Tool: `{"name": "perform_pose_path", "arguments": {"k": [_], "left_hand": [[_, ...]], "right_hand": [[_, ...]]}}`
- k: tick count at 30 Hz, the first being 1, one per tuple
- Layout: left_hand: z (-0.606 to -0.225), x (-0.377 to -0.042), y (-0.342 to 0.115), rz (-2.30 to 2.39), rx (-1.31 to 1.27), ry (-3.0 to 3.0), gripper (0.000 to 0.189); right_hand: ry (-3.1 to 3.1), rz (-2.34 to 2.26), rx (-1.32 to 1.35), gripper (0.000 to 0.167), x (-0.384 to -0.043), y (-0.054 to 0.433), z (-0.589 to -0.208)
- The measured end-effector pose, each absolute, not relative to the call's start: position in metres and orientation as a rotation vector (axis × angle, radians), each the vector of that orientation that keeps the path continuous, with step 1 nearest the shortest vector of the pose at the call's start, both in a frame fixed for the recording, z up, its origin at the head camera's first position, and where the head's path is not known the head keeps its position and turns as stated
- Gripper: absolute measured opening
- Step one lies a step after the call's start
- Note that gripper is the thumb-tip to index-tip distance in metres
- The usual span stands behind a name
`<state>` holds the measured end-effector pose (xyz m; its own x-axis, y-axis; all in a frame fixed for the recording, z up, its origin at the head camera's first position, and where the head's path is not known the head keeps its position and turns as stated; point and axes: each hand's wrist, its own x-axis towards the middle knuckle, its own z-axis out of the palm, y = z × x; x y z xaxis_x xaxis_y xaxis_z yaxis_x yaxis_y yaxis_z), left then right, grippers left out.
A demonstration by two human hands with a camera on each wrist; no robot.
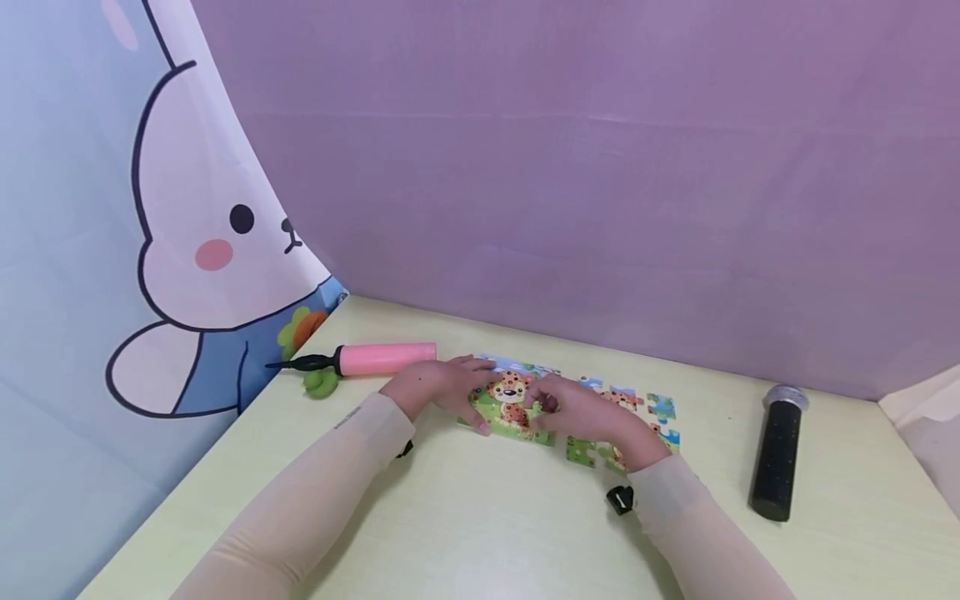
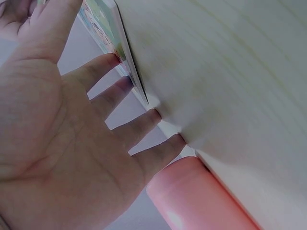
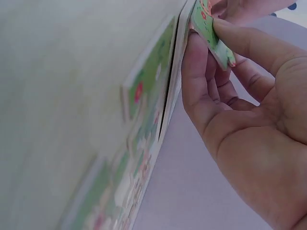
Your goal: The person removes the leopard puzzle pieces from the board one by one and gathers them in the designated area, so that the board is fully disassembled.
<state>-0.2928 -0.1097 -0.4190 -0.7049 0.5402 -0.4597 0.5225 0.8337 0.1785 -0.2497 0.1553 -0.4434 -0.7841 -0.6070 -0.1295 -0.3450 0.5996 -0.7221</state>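
A leopard picture puzzle [image 1: 512, 415] lies flat on the table. At its left side my left hand [image 1: 453, 388] has its fingers spread, with fingertips at the board's edge [image 2: 125, 45] in the left wrist view. Over the right part of the board my right hand [image 1: 588, 410] bends its fingers. In the right wrist view, thumb and fingers pinch a green puzzle piece [image 3: 211, 36] just above the board. Several loose puzzle pieces [image 1: 663, 407] lie to the right, partly hidden by the right hand and forearm.
A pink hand pump [image 1: 386, 358] with a black nozzle lies left of the puzzle, beside a small green curled object [image 1: 321, 383]. A black microphone-shaped object [image 1: 777, 458] lies at the right. Purple cloth [image 1: 570, 208] hangs behind the table, a rabbit-print cloth [image 1: 210, 183] on the left.
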Motion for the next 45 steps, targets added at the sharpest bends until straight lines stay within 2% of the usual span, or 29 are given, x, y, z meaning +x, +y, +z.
{"name": "perform_pose_path", "arguments": {"k": [22, 36, 45], "left_hand": [[-0.419, -0.294, -0.109, 0.038, 0.780, 2.512, 0.105], [-0.420, -0.294, -0.109, 0.053, 0.768, 2.504, 0.106], [-0.420, -0.293, -0.109, 0.081, 0.772, 2.514, 0.106]], "right_hand": [[2.526, -1.167, -0.446, 0.032, -0.234, 0.249, -0.427], [2.459, -1.238, -0.412, 0.041, -0.227, 0.298, -0.429], [2.364, -1.253, -0.461, 0.040, -0.219, 0.317, -0.427]]}}
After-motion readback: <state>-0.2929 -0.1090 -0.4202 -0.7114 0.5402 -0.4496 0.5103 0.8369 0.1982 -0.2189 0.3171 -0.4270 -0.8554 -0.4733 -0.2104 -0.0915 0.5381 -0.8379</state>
